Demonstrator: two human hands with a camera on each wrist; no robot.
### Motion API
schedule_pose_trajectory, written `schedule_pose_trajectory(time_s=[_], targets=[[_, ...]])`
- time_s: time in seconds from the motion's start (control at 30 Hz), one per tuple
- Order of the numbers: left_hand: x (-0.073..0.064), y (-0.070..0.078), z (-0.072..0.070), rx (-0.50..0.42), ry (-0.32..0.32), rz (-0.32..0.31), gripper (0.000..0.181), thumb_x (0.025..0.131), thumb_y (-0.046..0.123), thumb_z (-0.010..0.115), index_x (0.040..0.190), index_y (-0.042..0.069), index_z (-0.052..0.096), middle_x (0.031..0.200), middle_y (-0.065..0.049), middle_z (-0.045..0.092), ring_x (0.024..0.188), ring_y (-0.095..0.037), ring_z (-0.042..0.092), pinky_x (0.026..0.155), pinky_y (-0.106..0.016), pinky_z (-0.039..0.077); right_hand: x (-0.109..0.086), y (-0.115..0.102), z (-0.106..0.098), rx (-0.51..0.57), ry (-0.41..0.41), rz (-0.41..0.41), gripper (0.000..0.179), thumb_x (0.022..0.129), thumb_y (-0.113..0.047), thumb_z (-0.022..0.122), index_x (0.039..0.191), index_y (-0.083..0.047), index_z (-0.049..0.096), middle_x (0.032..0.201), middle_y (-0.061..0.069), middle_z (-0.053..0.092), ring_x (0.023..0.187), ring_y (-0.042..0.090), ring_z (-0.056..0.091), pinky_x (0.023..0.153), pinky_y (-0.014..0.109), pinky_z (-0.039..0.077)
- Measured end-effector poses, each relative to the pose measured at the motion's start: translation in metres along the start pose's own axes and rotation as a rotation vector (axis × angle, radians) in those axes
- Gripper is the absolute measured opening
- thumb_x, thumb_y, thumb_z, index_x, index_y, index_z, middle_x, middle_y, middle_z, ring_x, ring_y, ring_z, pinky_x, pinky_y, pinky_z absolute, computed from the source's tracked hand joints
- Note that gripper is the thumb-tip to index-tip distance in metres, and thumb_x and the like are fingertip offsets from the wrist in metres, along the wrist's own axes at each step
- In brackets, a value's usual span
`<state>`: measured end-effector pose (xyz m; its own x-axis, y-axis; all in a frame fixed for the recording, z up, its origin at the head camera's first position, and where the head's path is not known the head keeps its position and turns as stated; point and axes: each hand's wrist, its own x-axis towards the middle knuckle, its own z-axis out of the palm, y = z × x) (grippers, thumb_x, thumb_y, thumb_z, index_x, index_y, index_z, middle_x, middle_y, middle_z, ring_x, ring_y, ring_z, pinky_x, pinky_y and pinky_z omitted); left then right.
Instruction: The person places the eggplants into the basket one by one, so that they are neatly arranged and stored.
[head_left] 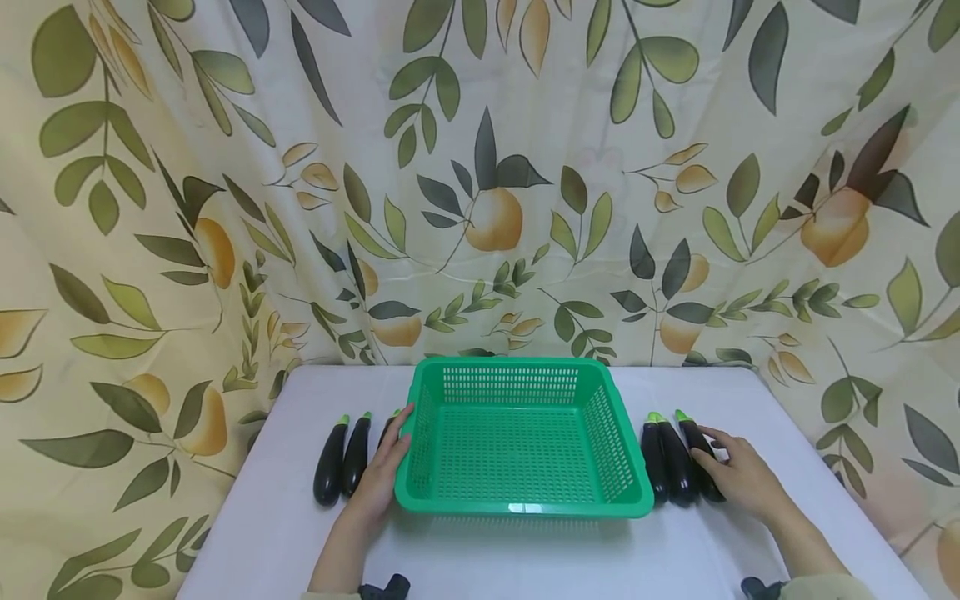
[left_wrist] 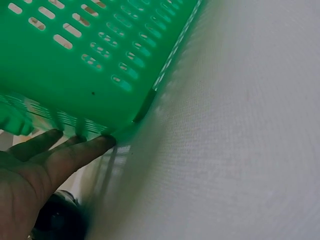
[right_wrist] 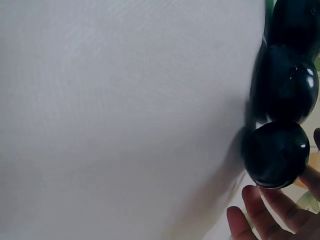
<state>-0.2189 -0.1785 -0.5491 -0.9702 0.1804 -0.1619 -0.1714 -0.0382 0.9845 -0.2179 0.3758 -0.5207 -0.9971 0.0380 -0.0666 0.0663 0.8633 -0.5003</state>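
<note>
A green plastic basket (head_left: 525,506) stands in the middle of the table, its slotted walls and floor bare inside. My left hand (head_left: 384,475) lies along its left side, fingers extended and fingertips (left_wrist: 107,141) against the wall. Beside that hand are a leftmost eggplant (head_left: 330,467), a second eggplant (head_left: 356,457) and a third eggplant (head_left: 388,425) mostly hidden behind the fingers. Three more lie side by side right of the basket: an inner eggplant (head_left: 654,462), a middle eggplant (head_left: 677,462) and an outer eggplant (right_wrist: 278,154). My right hand (head_left: 738,475) touches the outer one with loosely spread fingers.
A white cloth covers the table (head_left: 525,567). Behind it and along both sides hangs a curtain (head_left: 495,283) printed with leaves and fruit. The basket's back rim is close to the table's far edge. Dark straps (head_left: 386,587) circle the wrists.
</note>
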Motion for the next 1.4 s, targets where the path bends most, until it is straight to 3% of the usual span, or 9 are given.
schedule_pose_trajectory(time_s=[0.17,0.3,0.57,0.87,1.4], targets=[[0.0,-0.001,-0.002,-0.005,0.011,-0.013,0.044,0.107,0.057,0.04,0.15,0.064,0.033,0.175,0.011,0.007,0.163,-0.031,-0.005,0.123,-0.072,-0.001,0.002,0.006,0.004,-0.011,0.013,-0.012,0.062,0.108,-0.038,0.052,0.151,0.006,0.041,0.12,0.035,0.061,0.104,0.046,0.061,0.076,0.052,0.052],[0.0,0.0,-0.001,-0.013,0.015,-0.01,0.044,0.107,0.057,0.041,0.15,0.063,0.033,0.175,0.011,0.007,0.163,-0.03,-0.004,0.124,-0.072,0.001,0.003,0.009,0.004,-0.005,-0.011,0.003,0.065,0.108,-0.039,0.053,0.152,0.006,0.038,0.115,0.033,0.063,0.1,0.042,0.062,0.074,0.047,0.051],[0.001,0.0,0.001,-0.006,0.011,-0.013,0.044,0.106,0.058,0.042,0.149,0.065,0.034,0.174,0.014,0.007,0.163,-0.028,-0.006,0.124,-0.071,-0.001,0.002,0.013,0.001,0.028,-0.047,0.058,0.07,0.108,-0.04,0.05,0.156,0.007,0.029,0.126,0.043,0.056,0.108,0.052,0.06,0.08,0.057,0.053],[0.0,0.001,0.0,0.029,0.023,-0.009,0.043,0.108,0.055,0.039,0.149,0.066,0.033,0.174,0.015,0.006,0.163,-0.028,-0.009,0.123,-0.072,-0.004,0.001,0.013,0.0,0.024,-0.021,0.028,0.069,0.108,-0.036,0.052,0.155,0.009,0.031,0.121,0.04,0.06,0.102,0.046,0.062,0.079,0.054,0.053],[-0.001,0.0,0.0,0.024,0.013,-0.006,0.043,0.108,0.055,0.04,0.15,0.066,0.032,0.174,0.016,0.007,0.163,-0.026,-0.006,0.124,-0.07,-0.002,-0.003,0.005,-0.01,0.026,-0.017,0.046,0.069,0.109,-0.038,0.05,0.156,0.007,0.029,0.126,0.042,0.055,0.106,0.05,0.057,0.079,0.054,0.053]])
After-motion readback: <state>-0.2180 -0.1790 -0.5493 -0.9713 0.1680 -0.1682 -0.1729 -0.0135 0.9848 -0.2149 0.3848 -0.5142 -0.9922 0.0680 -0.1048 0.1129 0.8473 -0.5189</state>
